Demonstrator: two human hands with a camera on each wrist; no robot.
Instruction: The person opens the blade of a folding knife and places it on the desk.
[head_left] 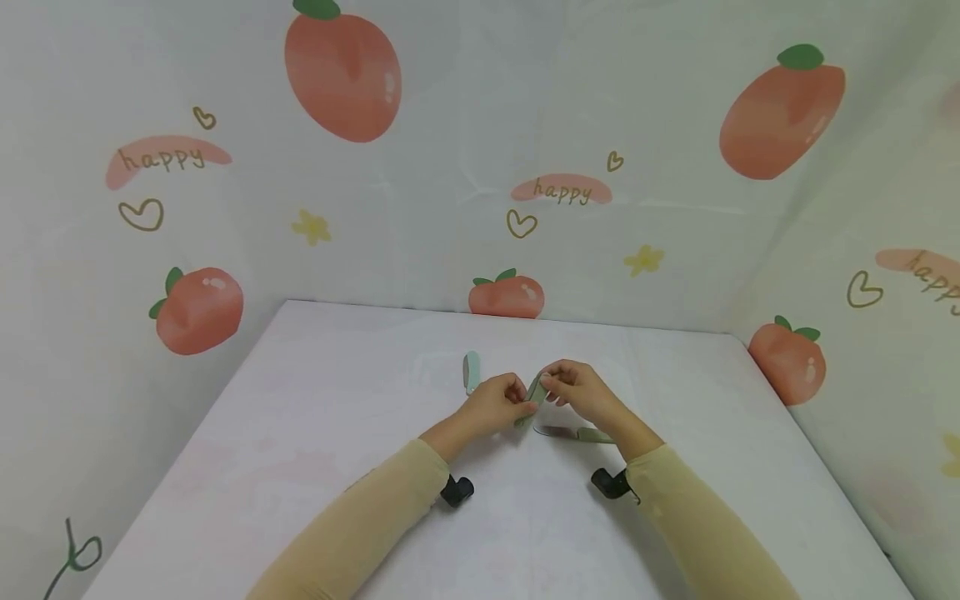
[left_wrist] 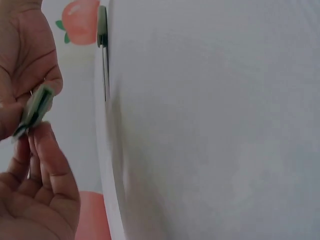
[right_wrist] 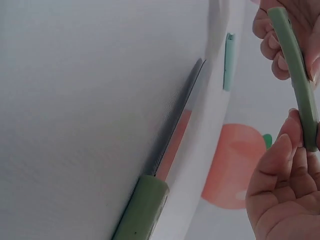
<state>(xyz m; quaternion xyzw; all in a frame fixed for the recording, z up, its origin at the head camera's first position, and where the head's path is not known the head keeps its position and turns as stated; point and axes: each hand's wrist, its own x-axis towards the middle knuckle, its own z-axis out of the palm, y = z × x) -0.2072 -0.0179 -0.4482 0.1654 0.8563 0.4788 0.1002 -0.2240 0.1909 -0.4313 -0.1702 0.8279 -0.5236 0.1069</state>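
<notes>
A slim, slightly curved green handle-like piece is held between both hands above the table. A dark slot runs along its edge in the left wrist view. My left hand pinches its lower, nearer end between thumb and fingers. At its upper end, the fingertips of my right hand grip it. Below the right hand lies a knife with a green handle, its shiny blade pointing left. Beyond the left hand rests a light teal folded piece with a grey oval side.
The white tabletop runs back to a wall cover printed with fruit, hearts and the word happy. Black wrist mounts stick out inward from the sleeves, low over the table.
</notes>
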